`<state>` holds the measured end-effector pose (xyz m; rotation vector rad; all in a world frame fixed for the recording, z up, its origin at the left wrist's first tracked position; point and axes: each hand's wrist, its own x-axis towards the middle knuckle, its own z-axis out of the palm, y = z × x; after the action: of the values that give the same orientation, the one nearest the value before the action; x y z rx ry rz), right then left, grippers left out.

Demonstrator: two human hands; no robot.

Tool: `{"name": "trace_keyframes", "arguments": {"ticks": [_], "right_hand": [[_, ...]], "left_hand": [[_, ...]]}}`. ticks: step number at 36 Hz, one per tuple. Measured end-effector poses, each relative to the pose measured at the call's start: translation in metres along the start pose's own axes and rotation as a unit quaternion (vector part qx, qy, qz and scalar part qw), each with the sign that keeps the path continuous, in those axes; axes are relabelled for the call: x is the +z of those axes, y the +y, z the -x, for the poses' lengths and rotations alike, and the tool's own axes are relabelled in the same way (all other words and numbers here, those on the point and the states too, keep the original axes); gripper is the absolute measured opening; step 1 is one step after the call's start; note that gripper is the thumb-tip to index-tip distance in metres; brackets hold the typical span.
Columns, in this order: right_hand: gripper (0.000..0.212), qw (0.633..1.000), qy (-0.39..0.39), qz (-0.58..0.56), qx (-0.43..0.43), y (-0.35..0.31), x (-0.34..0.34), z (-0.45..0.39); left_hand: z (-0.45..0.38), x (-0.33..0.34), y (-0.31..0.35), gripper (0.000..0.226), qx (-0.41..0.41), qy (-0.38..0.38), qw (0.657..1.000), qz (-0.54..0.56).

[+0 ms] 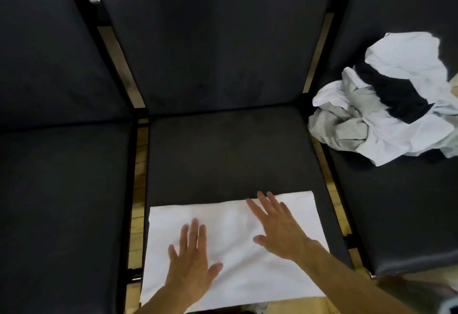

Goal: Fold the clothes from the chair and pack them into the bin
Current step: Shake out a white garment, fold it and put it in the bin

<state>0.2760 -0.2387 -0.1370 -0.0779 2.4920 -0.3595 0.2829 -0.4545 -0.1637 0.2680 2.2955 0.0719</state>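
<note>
White garment (238, 246) lies flat and folded into a rectangle on the front half of the middle chair seat (230, 150), its near edge at the seat's front; left hand (192, 256) presses on it palm down, fingers straight and slightly spread; right hand (278, 227) lies flat too, fingers fanned toward the cloth's far edge; over on the right-hand chair (396, 209) sits a crumpled heap of clothes (386, 100), white, grey and black

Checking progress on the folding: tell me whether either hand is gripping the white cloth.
No: the left hand and right hand lie flat, fingers straight, on the white cloth.
</note>
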Motion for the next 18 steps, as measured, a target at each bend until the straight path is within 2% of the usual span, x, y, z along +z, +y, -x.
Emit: {"name": "trace_keyframes", "arguments": {"ticks": [3, 6, 8, 9, 10, 12, 14, 15, 18], "right_hand": [[0.097, 0.999, -0.016, 0.049, -0.004, 0.005, 0.018, -0.019], [0.109, 0.997, -0.024, 0.079, -0.002, 0.016, 0.033, -0.026], [0.124, 0.995, -0.033, 0.093, 0.019, 0.020, 0.038, -0.027], [0.126, 0.996, -0.025, 0.088, 0.022, 0.021, 0.039, -0.031], [0.126, 0.996, -0.027, 0.081, 0.017, 0.021, 0.037, -0.033], [0.117, 0.997, -0.018, 0.076, 0.016, 0.026, 0.029, -0.042], [0.103, 0.995, -0.025, 0.064, 0.074, 0.032, 0.016, -0.048], [0.097, 0.992, -0.013, 0.062, 0.106, 0.033, 0.011, -0.052], [0.084, 0.971, 0.014, 0.035, 0.237, 0.013, 0.000, -0.054]], "left_hand": [[-0.018, 0.004, -0.001, 0.108, 0.008, 0.100, 0.995, 0.009], [-0.026, 0.013, -0.007, 0.119, 0.015, 0.041, 0.999, -0.032], [-0.029, 0.008, -0.011, 0.131, 0.035, 0.059, 0.996, -0.051], [-0.035, 0.007, -0.017, 0.135, 0.044, 0.045, 0.996, -0.062], [-0.037, 0.006, -0.024, 0.138, 0.045, 0.024, 0.995, -0.083], [-0.056, -0.012, -0.028, 0.138, 0.052, 0.063, 0.989, -0.127], [-0.079, -0.040, -0.022, 0.134, 0.059, 0.116, 0.981, -0.144], [-0.090, -0.052, -0.016, 0.125, 0.047, 0.156, 0.976, -0.143], [-0.110, -0.087, 0.005, 0.095, -0.031, 0.190, 0.969, -0.155]]}}
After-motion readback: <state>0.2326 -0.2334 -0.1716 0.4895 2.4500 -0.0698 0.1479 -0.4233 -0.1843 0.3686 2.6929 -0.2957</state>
